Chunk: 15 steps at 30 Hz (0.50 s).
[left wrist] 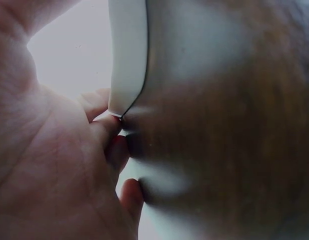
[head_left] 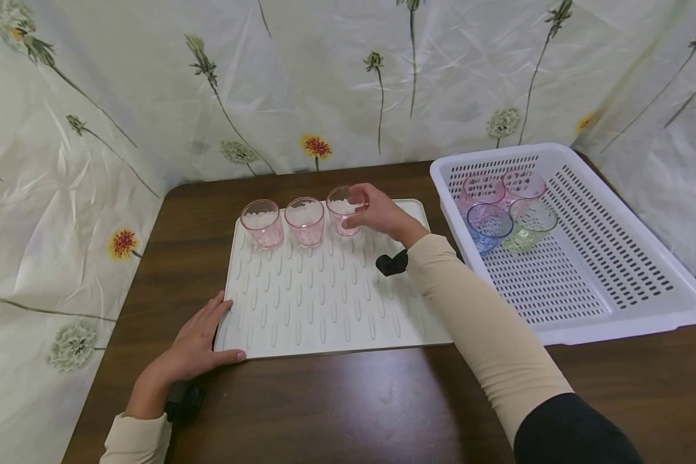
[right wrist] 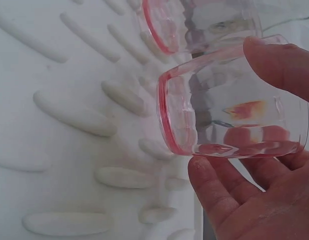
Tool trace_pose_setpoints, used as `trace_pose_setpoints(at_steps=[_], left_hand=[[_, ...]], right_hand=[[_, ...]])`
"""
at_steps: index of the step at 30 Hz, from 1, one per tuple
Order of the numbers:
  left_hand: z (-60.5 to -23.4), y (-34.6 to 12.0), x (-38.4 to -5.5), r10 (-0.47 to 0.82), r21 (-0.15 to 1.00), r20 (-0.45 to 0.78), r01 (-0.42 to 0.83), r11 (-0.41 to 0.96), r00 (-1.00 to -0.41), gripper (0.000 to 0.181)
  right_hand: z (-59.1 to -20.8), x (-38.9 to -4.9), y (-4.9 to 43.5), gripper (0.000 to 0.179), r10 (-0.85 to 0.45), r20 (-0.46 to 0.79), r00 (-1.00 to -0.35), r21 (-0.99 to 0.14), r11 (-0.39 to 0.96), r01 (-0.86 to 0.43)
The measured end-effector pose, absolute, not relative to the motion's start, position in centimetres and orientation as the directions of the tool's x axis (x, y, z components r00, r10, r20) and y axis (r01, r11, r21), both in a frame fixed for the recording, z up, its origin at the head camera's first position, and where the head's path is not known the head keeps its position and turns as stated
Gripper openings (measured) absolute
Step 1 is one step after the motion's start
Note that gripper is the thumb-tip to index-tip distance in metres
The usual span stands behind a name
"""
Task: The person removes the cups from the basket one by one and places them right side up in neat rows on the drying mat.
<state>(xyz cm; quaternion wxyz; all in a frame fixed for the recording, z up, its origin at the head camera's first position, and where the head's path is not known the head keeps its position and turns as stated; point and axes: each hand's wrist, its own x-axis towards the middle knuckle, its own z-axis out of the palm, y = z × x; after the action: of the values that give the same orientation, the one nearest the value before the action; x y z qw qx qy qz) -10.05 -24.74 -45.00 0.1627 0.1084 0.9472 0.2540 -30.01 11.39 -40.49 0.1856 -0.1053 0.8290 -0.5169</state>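
Note:
A clear pink-tinted drinking glass [head_left: 341, 221] stands upright near the back edge of a white ridged drying mat [head_left: 319, 341]. My right hand [head_left: 383, 212] grips it from the right, and in the right wrist view the thumb and fingers [right wrist: 214, 192] lie on opposite sides of its wall. To its left stand two matching glasses, one in the middle [head_left: 305, 225] and one at the end [head_left: 262, 227]. At the mat's front left corner rests my left hand [head_left: 193, 345], fingers along the left edge and thumb at the front edge.
On the right is a white perforated plastic basket [head_left: 626, 316]. Inside it, at the left, stand a blue glass [head_left: 490, 232], a green glass [head_left: 530, 229] and two pink ones. The dark wooden table [head_left: 348, 406] meets a flower-patterned curtain [head_left: 325, 84] behind.

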Motion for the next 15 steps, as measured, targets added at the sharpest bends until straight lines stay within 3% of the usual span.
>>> trace_pose_setpoints(at_steps=[15], left_hand=[[-44.89, -24.67, -10.03, 0.296, 0.5, -0.245, 0.142, 0.855, -0.923, 0.102]], right_hand=[[-41.2, -29.66, 11.47, 0.076, -0.354, -0.193, -0.915, -0.869, 0.494, -0.008]])
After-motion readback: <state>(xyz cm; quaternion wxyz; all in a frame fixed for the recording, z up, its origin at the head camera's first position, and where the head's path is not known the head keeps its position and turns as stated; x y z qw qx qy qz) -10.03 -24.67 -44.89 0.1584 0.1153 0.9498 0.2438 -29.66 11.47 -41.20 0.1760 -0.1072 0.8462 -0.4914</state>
